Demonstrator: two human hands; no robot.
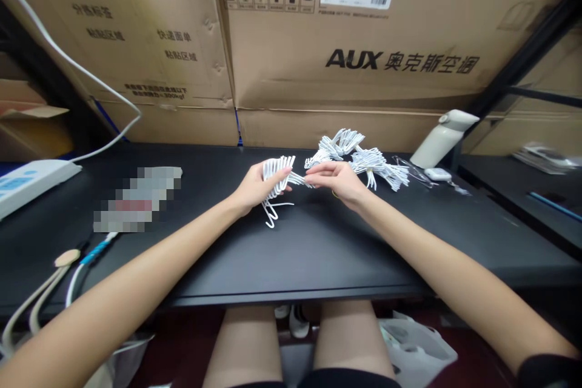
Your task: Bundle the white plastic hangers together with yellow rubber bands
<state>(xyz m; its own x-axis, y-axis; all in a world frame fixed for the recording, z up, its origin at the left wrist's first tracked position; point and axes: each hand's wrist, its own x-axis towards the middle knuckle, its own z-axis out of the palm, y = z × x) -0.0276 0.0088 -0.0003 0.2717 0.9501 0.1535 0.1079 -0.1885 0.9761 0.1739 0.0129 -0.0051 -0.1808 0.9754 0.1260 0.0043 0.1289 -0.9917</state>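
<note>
White plastic clips fill the centre of this view. We see the left hand (pixel 254 185) closed around a stacked bundle of white clips (pixel 276 177), thumb on the near side and fingers curled over the top; a few clips hang loose below the bundle, just above the black tabletop (pixel 300 254). The right hand (pixel 339 182) meets it from the other side, its thumb and forefinger pinching a single white clip (pixel 302 179) that lies between the two hands and touches the bundle. The remaining fingers of that hand are loosely curled.

Just behind the right hand we find a loose heap of white clips (pixel 359 154) lying on the table, spread toward the right. Beyond the heap, a white bottle (pixel 443 136) leans against the back edge, with a small white case (pixel 437 174) just beside its base.

At the far left we note a white power strip (pixel 31 182), its cable rising along the brown cardboard boxes (pixel 345 42) that wall the back of the table. Beige and blue-tipped cords (pixel 68 267) lie at the near left edge. We cannot tell what the blurred patch left of the hands covers.
</note>
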